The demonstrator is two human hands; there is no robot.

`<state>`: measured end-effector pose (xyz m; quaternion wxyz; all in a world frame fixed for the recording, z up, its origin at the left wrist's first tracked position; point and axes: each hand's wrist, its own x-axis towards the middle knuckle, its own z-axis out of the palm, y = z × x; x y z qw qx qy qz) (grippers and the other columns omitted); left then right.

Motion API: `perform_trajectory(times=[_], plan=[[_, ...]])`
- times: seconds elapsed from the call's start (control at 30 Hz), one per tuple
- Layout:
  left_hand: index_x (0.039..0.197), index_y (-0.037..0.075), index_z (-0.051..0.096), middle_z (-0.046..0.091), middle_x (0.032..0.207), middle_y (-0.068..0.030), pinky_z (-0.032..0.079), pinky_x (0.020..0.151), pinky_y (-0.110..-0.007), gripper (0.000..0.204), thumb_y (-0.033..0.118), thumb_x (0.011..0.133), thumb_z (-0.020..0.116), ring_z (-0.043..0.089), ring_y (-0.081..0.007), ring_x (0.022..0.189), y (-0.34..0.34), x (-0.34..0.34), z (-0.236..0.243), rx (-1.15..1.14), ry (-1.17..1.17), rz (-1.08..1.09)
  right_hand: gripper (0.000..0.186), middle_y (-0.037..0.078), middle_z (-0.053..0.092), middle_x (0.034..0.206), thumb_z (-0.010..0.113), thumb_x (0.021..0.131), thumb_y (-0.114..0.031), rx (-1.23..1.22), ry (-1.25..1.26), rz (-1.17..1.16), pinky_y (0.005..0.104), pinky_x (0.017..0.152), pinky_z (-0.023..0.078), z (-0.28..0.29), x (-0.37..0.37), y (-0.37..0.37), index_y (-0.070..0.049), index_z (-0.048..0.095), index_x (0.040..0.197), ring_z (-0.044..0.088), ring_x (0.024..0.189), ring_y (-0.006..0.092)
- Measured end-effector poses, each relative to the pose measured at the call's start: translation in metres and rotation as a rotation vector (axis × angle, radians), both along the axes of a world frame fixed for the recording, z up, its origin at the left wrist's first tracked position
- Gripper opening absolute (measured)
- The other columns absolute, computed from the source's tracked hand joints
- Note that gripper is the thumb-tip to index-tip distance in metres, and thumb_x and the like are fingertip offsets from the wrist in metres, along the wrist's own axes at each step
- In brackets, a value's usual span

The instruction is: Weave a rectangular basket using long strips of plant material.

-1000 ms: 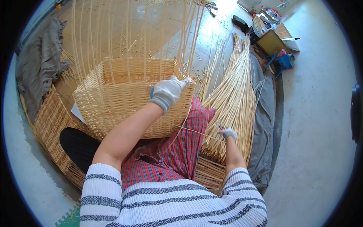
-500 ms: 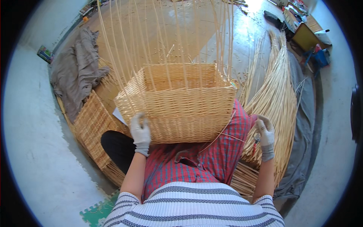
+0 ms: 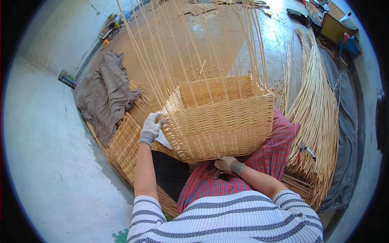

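Note:
A rectangular wicker basket point(image 3: 221, 127) rests tilted across my lap, its opening facing up and away from me. Long uncut stakes point(image 3: 190, 44) rise from its rim. My left hand point(image 3: 152, 127), in a pale work glove, grips the basket's left side near the corner. At the bottom near edge, my gloved right hand point(image 3: 229, 165) has its thumb against the weave; its other fingers are partly hidden. Pruning shears point(image 3: 306, 150) with red and pale handles lie on the bundle of pale rods point(image 3: 314, 109) at my right.
A woven wicker panel point(image 3: 127, 139) and a crumpled grey-brown cloth point(image 3: 107, 93) lie at the left by the wall. Offcuts point(image 3: 202, 67) litter the floor beyond the basket. A dark sheet point(image 3: 344, 121) runs under the rods. Tools and boxes point(image 3: 334, 28) stand far right.
My right hand has moved from beside the shears to the basket's bottom edge. My left hand has moved up to its left side. The basket has tilted, and the loose strand by it no longer shows.

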<state>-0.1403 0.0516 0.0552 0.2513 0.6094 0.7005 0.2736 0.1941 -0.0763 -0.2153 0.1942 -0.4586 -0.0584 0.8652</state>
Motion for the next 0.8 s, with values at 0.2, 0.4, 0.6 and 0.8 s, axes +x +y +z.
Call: perform_trajectory(times=[0.2, 0.4, 0.6, 0.8], plan=[[0.108, 0.000, 0.069, 0.068, 0.094, -0.0110, 0.051, 0.080, -0.033, 0.029, 0.013, 0.084, 0.080, 0.066, -0.0229, 0.086, -0.002, 0.008, 0.005, 0.015, 0.304, -0.118, 0.079, 0.021, 0.060, 0.133, 0.072, 0.089, -0.054, -0.051, 0.224, -0.155, 0.0409, 0.089, 0.059, -0.011, 0.000, 0.003, -0.003, 0.044, 0.143, 0.065, 0.111, 0.0308], [0.117, 0.004, 0.069, 0.068, 0.102, -0.0176, 0.053, 0.075, -0.038, 0.040, 0.017, 0.081, 0.082, 0.066, -0.0271, 0.083, -0.081, 0.139, 0.108, 0.226, 0.318, -0.241, 0.077, 0.018, 0.059, 0.136, 0.061, 0.094, -0.061, 0.171, 0.156, -0.372, 0.0426, 0.097, 0.055, -0.006, 0.015, 0.034, -0.010, 0.042, 0.148, 0.063, 0.115, 0.0317], [0.142, 0.005, 0.055, 0.067, 0.123, -0.0120, 0.049, 0.062, -0.022, 0.063, 0.017, 0.086, 0.080, 0.063, -0.0128, 0.074, -0.072, 0.225, 0.127, 0.558, -0.144, -0.410, 0.077, 0.017, 0.062, 0.134, 0.049, 0.098, -0.064, 0.311, 0.276, -0.787, 0.0477, 0.104, 0.050, -0.025, 0.072, 0.106, -0.006, 0.043, 0.148, 0.060, 0.122, 0.0357], [0.144, 0.005, 0.051, 0.065, 0.118, -0.0146, 0.044, 0.044, -0.028, 0.067, 0.037, 0.091, 0.076, 0.053, -0.0113, 0.050, 0.000, 0.087, 0.051, 0.106, -0.195, 0.303, 0.056, 0.008, 0.068, 0.123, 0.046, 0.103, -0.056, 0.489, -0.086, -0.882, 0.0384, 0.087, 0.052, 0.013, 0.144, 0.131, -0.012, 0.060, 0.134, 0.064, 0.106, 0.0230]])
